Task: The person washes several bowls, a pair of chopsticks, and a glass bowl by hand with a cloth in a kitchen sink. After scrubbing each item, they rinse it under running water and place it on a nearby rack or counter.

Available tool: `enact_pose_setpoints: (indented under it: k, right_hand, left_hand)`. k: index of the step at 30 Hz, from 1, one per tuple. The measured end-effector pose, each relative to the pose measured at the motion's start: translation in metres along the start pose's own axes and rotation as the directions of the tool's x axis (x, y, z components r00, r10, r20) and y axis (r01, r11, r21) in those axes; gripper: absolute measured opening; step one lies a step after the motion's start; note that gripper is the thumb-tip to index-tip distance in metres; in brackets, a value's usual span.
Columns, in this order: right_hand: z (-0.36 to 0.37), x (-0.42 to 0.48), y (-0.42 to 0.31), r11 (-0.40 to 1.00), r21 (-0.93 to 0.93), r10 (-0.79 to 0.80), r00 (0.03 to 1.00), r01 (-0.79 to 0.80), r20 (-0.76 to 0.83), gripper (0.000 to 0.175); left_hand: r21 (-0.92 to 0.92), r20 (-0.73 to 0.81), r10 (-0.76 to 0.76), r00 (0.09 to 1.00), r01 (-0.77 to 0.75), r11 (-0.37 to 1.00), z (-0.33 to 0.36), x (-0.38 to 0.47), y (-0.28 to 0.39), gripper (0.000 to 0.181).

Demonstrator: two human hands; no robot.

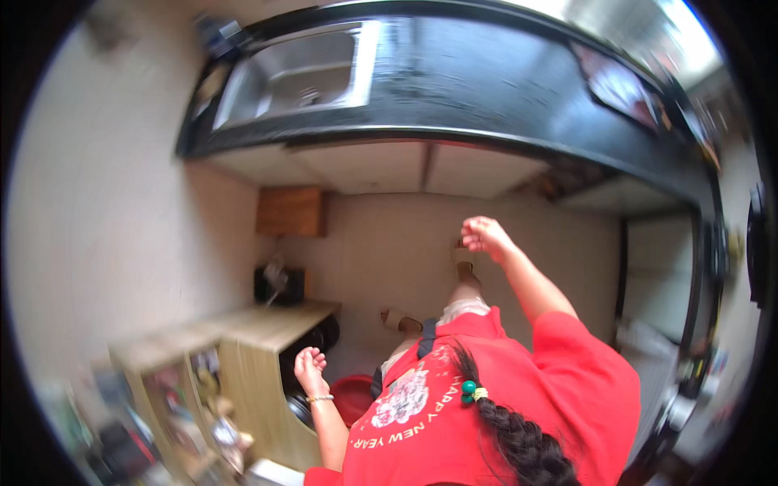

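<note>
My left hand (311, 366), with a bracelet at the wrist, is raised beside a light wooden cabinet (255, 389), its fingers loosely curled and nothing seen in it. My right hand (484, 236) hangs out over the floor (389, 243) in front of the counter, also loosely curled with nothing seen in it. Neither hand appears to touch anything. Beyond them runs a glossy black countertop (474, 67) with a stainless steel sink (304, 79) at its left part.
A red basin (352, 395) stands on the floor beside the wooden cabinet. A brown wooden box (290, 211) is by the left wall. White cabinet doors (364, 167) lie under the counter. A dark-edged flat object (620, 85) rests on the counter's right part; the surroundings are blurred.
</note>
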State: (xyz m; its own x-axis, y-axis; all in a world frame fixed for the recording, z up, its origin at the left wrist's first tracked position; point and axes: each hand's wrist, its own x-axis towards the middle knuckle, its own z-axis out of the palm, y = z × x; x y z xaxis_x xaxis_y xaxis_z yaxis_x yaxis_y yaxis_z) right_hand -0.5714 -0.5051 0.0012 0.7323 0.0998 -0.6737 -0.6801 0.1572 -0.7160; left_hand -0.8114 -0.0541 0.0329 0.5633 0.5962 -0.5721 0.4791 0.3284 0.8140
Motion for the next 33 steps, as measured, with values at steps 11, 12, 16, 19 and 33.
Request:
enact_pose_setpoints:
  k: [11, 12, 16, 19, 33]
  right_hand:
    - [-0.334, 0.031, 0.02, 0.869, 0.432, 0.11, 0.756, 0.242, -0.645, 0.019]
    - [-0.349, 0.048, 0.017, 0.865, 0.448, 0.137, 0.753, 0.226, -0.644, 0.018]
    - [-0.388, 0.118, -0.009, 0.869, 0.429, 0.083, 0.783, 0.246, -0.617, 0.017]
    - [-0.408, 0.173, -0.009, 0.918, 0.261, -0.133, 0.851, 0.299, -0.509, 0.018]
    - [-0.414, 0.24, 0.011, 0.987, -0.133, -0.147, 0.807, 0.085, -0.572, 0.017]
  left_hand:
    - [0.591, 0.419, -0.297, 0.858, -0.009, 0.807, 0.229, -0.065, -0.02, 0.012]
    - [0.617, 0.43, -0.298, 0.853, -0.037, 0.786, 0.25, -0.067, -0.021, 0.012]
    - [0.631, 0.476, -0.274, 0.835, -0.107, 0.769, 0.329, -0.082, -0.023, 0.013]
    - [0.668, 0.532, -0.282, 0.798, -0.191, 0.719, 0.361, -0.097, -0.031, 0.013]
    - [0.768, 0.282, -0.263, 0.923, -0.053, 0.638, 0.359, -0.132, -0.035, 0.014]
